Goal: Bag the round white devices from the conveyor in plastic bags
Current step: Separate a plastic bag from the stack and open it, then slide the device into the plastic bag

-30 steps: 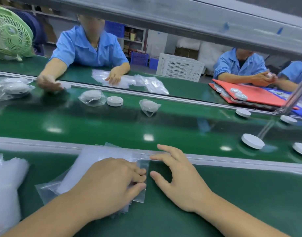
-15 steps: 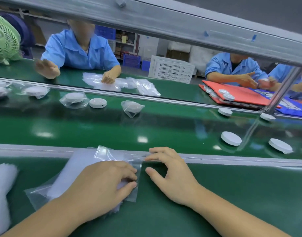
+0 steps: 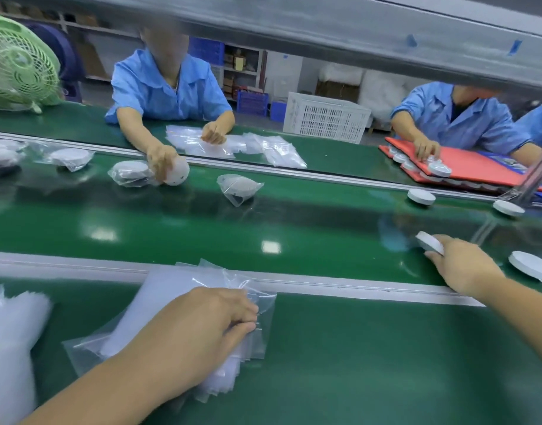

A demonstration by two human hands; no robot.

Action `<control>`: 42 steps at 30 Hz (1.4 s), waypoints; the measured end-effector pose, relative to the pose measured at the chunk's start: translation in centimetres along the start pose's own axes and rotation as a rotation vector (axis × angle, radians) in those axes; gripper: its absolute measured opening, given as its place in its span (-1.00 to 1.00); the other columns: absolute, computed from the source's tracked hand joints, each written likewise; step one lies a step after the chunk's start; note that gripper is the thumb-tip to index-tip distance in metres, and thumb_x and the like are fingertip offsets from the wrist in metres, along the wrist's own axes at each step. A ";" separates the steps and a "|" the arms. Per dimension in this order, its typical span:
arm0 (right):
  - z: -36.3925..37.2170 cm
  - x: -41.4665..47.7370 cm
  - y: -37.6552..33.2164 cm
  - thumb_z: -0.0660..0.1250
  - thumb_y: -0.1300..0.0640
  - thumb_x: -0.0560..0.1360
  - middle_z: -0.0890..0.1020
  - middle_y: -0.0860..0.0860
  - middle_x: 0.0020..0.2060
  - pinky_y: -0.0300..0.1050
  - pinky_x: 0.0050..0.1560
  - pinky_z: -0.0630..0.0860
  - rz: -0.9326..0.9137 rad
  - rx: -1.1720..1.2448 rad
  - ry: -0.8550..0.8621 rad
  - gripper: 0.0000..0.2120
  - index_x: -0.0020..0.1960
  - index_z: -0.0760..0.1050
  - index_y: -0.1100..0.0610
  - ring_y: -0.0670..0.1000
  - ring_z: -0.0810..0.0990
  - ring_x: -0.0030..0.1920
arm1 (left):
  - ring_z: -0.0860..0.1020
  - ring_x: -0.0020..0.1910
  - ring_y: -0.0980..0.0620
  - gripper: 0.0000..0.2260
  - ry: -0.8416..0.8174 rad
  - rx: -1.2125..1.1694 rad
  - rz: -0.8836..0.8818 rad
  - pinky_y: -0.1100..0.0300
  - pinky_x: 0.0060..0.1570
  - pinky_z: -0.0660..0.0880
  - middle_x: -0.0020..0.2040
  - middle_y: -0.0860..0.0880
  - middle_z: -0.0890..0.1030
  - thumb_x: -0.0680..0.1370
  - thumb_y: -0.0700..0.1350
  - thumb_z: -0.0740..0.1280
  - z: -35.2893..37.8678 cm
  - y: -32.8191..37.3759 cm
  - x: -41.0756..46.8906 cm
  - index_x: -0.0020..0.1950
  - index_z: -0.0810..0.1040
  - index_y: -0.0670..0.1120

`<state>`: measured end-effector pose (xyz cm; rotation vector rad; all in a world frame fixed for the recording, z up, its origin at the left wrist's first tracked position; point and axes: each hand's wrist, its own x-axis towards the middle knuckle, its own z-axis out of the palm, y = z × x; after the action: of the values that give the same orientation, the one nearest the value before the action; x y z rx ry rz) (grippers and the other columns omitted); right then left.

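Our left hand point(image 3: 202, 326) lay palm-down, forearm angled in from the lower left, its fingers point(image 3: 246, 311) curled and pinching a thin clear plastic bag point(image 3: 265, 305). Our right arm stretched forward, the right hand point(image 3: 465, 265) gripping a flat round white device point(image 3: 429, 243).

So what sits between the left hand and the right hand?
Head view: past the bags under the left hand, only bare green table and the grey rail before the right hand gripping a device.

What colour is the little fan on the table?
The fan is light green; the head view shows it at top left.
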<state>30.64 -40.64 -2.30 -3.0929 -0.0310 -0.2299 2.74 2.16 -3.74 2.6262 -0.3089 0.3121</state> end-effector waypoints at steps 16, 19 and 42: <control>-4.5 -18.2 -17.8 0.42 0.13 0.60 0.69 -0.11 0.13 -0.05 0.08 0.59 -1.227 0.450 0.344 -0.76 0.25 0.65 0.06 0.00 0.64 0.10 | 0.57 0.12 0.39 -0.81 0.147 -0.480 -0.063 0.38 0.16 0.49 0.05 0.42 0.63 0.51 0.17 0.43 -0.9 3.3 -0.2 0.12 0.67 0.29; -4.1 -19.8 -18.9 0.60 -0.07 0.39 0.70 -0.21 0.00 -0.14 0.06 0.59 -0.912 0.930 0.225 -0.68 0.11 0.68 -0.09 -0.14 0.68 0.02 | 0.59 0.16 0.32 -0.50 0.096 -0.613 -0.042 0.41 0.13 0.48 0.11 0.34 0.64 0.31 0.28 0.56 -1.2 4.0 -0.4 0.23 0.57 0.34; -5.1 2.8 -30.9 0.26 0.18 0.66 0.65 0.20 0.24 0.05 -0.02 0.59 -0.275 0.344 -0.100 -0.75 0.25 0.61 0.24 0.24 0.65 0.17 | 0.11 -0.41 -0.03 -0.66 0.644 -0.789 -0.125 0.04 -0.37 0.05 -0.45 0.08 0.12 0.51 0.02 0.15 -3.6 2.4 0.5 -0.41 0.09 0.05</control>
<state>31.96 -9.95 4.35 -2.7441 -0.4498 -0.0680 2.00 1.78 0.55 1.6551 -0.0248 0.7798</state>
